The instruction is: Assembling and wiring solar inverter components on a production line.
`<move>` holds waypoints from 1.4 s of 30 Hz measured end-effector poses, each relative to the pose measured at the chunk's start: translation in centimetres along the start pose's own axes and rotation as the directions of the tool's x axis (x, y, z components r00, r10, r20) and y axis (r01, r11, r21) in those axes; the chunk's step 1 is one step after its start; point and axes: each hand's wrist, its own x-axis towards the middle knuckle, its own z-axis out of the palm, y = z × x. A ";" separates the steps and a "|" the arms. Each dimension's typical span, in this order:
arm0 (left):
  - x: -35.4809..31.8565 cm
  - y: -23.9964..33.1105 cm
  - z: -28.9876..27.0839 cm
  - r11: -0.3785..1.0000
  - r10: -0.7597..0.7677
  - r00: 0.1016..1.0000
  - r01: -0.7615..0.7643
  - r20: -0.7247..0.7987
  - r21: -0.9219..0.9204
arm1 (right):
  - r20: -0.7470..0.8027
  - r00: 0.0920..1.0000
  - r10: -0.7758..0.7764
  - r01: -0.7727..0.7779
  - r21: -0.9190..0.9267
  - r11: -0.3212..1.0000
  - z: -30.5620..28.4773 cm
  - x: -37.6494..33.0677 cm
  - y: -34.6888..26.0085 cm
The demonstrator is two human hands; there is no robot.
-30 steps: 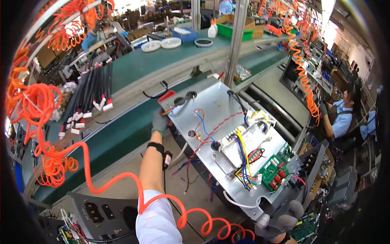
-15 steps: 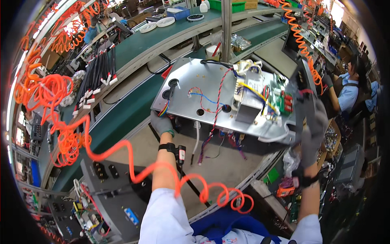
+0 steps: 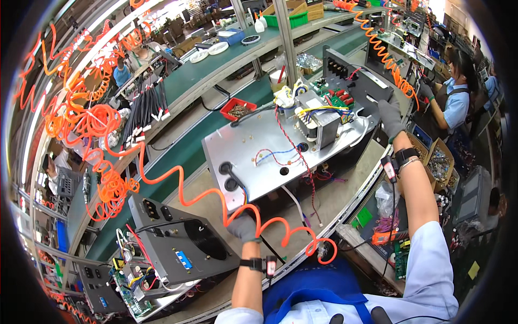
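A silvery metal chassis (image 3: 251, 148) lies at a slant before me. It carries a boxy transformer (image 3: 326, 129), a green circuit board (image 3: 339, 99) and a dark upright end panel (image 3: 362, 81) at the far right. My left hand (image 3: 243, 227), in a grey glove, is closed at the chassis's near left corner, its fingertips partly hidden. My right hand (image 3: 390, 116), also gloved, grips the right end by the dark panel. Twisted red and dark wires (image 3: 309, 186) and a white cable (image 3: 294, 198) hang off the near edge.
An orange coiled hose (image 3: 186, 201) crosses in front of my left hand. Another dark-panelled unit (image 3: 183, 237) stands at left. Beyond the chassis sits a red tray (image 3: 231, 115) of small parts. A box of hardware (image 3: 440, 162) is at right, near a co-worker (image 3: 456, 100).
The chassis has turned, its left end coming nearer to me and its right end going farther away. My left hand moved nearer with its corner; my right hand moved up and away.
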 end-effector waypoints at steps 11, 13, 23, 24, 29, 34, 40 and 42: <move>-0.9 0.4 -2.3 0.992 -0.087 0.995 0.090 0.043 -0.086 | 0.053 0.997 -0.059 0.076 -0.442 0.894 -0.4 -4.3 4.0; -0.8 0.8 -2.5 0.996 -0.060 0.995 0.065 0.081 -0.057 | 0.120 0.961 -0.248 0.275 -0.481 0.833 -1.5 -9.6 4.4; -0.4 0.5 -3.4 0.996 -0.047 0.988 0.034 0.150 0.082 | 0.749 0.634 0.193 0.406 -0.535 0.741 -5.7 -42.4 8.9; -0.3 0.9 -3.6 0.993 -0.090 0.980 0.074 0.178 0.095 | 0.744 0.656 0.129 0.467 -0.533 0.705 -4.6 -42.6 9.5; -2.7 4.9 -6.0 0.981 -0.025 0.958 -0.032 0.286 0.191 | 0.864 0.474 0.170 0.559 -0.444 0.700 -2.3 -41.3 9.3; -4.4 10.6 -9.7 0.907 -0.210 0.855 0.351 0.475 -0.231 | 0.986 0.110 0.125 0.615 -0.166 0.771 -2.1 -41.0 0.0; -3.0 16.5 -12.0 0.698 0.089 0.576 0.546 0.812 -0.464 | 0.818 -0.248 0.519 0.813 -0.116 0.571 1.6 -38.5 -12.1; -3.1 18.0 -13.8 0.665 0.182 0.565 0.532 0.804 -0.524 | 0.748 -0.172 0.641 0.914 -0.122 0.388 2.6 -37.6 -13.1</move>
